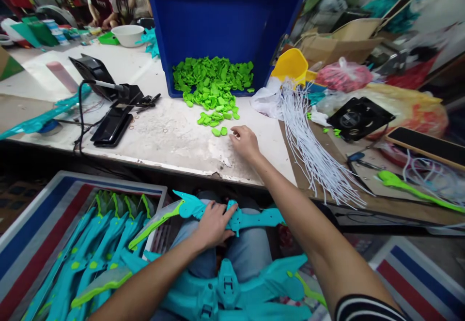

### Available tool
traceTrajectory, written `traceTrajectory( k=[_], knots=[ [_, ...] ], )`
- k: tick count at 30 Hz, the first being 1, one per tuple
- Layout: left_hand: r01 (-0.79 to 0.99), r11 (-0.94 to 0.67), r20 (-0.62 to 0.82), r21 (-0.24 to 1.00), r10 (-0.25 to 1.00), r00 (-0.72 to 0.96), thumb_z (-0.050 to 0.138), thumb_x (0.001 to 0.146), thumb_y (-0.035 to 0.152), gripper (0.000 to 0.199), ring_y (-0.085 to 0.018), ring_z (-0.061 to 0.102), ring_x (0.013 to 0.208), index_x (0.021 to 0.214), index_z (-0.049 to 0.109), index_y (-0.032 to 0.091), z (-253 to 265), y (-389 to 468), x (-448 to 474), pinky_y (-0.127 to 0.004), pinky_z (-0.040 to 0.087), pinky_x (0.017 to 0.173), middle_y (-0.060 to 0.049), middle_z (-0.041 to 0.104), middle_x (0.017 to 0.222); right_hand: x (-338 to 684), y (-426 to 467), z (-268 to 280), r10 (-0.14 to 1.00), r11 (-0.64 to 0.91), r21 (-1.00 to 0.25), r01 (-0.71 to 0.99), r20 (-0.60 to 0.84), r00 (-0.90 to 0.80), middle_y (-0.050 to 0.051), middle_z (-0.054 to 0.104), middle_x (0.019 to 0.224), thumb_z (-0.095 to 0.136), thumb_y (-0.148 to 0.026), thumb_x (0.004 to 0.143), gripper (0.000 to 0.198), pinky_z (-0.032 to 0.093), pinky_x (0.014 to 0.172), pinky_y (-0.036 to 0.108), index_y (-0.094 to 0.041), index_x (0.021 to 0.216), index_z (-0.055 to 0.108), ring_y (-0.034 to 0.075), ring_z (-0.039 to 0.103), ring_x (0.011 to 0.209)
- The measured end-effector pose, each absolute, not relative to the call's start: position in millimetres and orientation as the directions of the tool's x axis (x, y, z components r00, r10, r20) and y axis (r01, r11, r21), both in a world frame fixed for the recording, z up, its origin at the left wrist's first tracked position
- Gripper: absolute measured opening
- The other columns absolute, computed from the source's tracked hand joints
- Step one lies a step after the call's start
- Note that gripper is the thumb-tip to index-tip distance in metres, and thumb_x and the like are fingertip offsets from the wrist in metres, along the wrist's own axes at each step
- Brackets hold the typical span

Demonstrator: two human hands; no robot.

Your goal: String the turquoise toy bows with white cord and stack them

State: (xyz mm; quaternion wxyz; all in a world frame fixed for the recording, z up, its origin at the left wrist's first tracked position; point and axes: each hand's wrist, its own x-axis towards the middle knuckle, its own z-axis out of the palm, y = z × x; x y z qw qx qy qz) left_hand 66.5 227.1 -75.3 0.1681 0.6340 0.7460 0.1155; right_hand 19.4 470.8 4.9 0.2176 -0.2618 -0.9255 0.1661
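Note:
Across my lap lies a turquoise plastic bow-shaped piece with a curved lime-green and clear tip at its left end. My left hand grips it near its middle, thumb and fingers over the top. Out on the table, my right hand has loosely curled fingers, with thumb and forefinger slightly apart and nothing visible between them. Just left of its fingertips lie small lime-green plastic pieces, trailing from a heap in a tipped blue bin. More turquoise bow-shaped pieces rest nearer my body, below my hands.
A striped-lined crate at left holds several turquoise pieces. White ties hang over the table at right, near a black fan and a phone. A black stand sits left. Two people sit across the table.

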Motion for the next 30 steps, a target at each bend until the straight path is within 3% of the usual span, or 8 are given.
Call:
traceTrajectory(
  k=[4,8,12,16,21,24,27,30],
  knots=[
    [0.911,0.182,-0.122,0.37,0.982,-0.147,0.068,0.078,0.04,0.08,-0.027,0.053,0.113,0.144,0.028,0.022,-73.8,228.3,66.1,-0.047,0.031,0.108,-0.012,0.057,0.122,-2.0,470.4,8.9,0.508,0.843,-0.335,0.421,0.236,-0.829,0.013,0.057,0.127,0.053,-0.02,0.085,0.037,0.038,0.097,0.041,-0.014,0.12,0.061,0.029,0.046,0.115],
    [0.904,0.186,-0.135,0.385,0.98,-0.145,0.067,0.078,0.04,0.08,-0.027,0.052,0.114,0.145,0.027,0.022,-70.6,226.9,63.4,-0.047,0.03,0.108,-0.012,0.057,0.123,-5.0,466.4,15.3,0.431,0.895,-0.207,0.396,0.171,-0.886,0.015,0.066,0.111,0.047,-0.019,0.088,0.026,0.038,0.092,0.041,-0.013,0.098,0.069,0.029,0.051,0.106],
    [0.885,0.179,-0.145,0.429,0.981,-0.129,0.066,0.078,0.039,0.08,-0.029,0.051,0.118,0.145,0.025,0.022,-68.2,224.5,60.5,-0.048,0.029,0.108,-0.014,0.055,0.127,39.7,464.3,16.4,0.598,0.788,-0.321,0.525,0.193,-0.778,0.011,0.069,0.085,0.042,-0.021,0.087,0.029,0.041,0.076,0.031,-0.013,0.087,0.07,0.022,0.058,0.082],
    [0.854,0.192,-0.161,0.484,0.979,-0.128,0.062,0.079,0.03,0.079,-0.028,0.053,0.118,0.146,0.022,0.019,-67.6,225.3,59.6,-0.046,0.034,0.104,-0.014,0.056,0.128,99.6,463.2,17.0,0.68,0.633,-0.519,0.574,0.019,-0.733,0.004,0.063,0.064,0.044,-0.026,0.083,0.029,0.036,0.057,0.024,-0.013,0.074,0.068,0.016,0.056,0.064],
    [0.854,0.207,-0.187,0.478,0.974,-0.131,0.064,0.078,0.028,0.08,-0.029,0.055,0.116,0.145,0.022,0.012,-67.8,228.4,57.8,-0.044,0.038,0.1,-0.016,0.06,0.122,140.9,451.0,21.4,0.81,0.554,-0.32,0.768,-0.008,-0.587,0.007,0.066,0.069,0.051,-0.034,0.081,0.028,0.037,0.059,0.028,-0.017,0.072,0.071,0.022,0.06,0.07],
    [0.855,0.225,-0.235,0.467,0.964,-0.126,0.066,0.076,0.03,0.083,-0.029,0.055,0.117,0.144,0.023,0.009,-62.8,230.8,53.3,-0.042,0.038,0.1,-0.018,0.06,0.123,152.9,446.6,19.8,0.706,0.706,-0.211,0.676,0.132,-0.696,0.012,0.068,0.083,0.051,-0.032,0.083,0.026,0.044,0.072,0.035,-0.016,0.079,0.071,0.027,0.06,0.084],
    [0.848,0.248,-0.282,0.468,0.952,-0.123,0.067,0.075,0.03,0.086,-0.03,0.054,0.118,0.145,0.022,0.008,-53.3,232.9,50.2,-0.043,0.038,0.101,-0.019,0.059,0.124,157.4,448.3,12.7,0.434,0.896,-0.235,0.377,0.277,-0.857,0.013,0.065,0.108,0.052,-0.025,0.084,0.027,0.043,0.089,0.039,-0.015,0.105,0.066,0.028,0.054,0.104],
    [0.864,0.221,-0.178,0.452,0.972,-0.155,0.068,0.074,0.026,0.084,-0.033,0.042,0.13,0.145,0.024,0.013,-47.0,225.9,58.6,-0.049,0.034,0.106,-0.02,0.045,0.139,155.2,445.1,3.2,0.291,0.946,-0.222,0.238,0.254,-0.922,0.011,0.064,0.11,0.046,-0.02,0.087,0.03,0.042,0.091,0.039,-0.016,0.113,0.063,0.026,0.052,0.103]
  ],
)
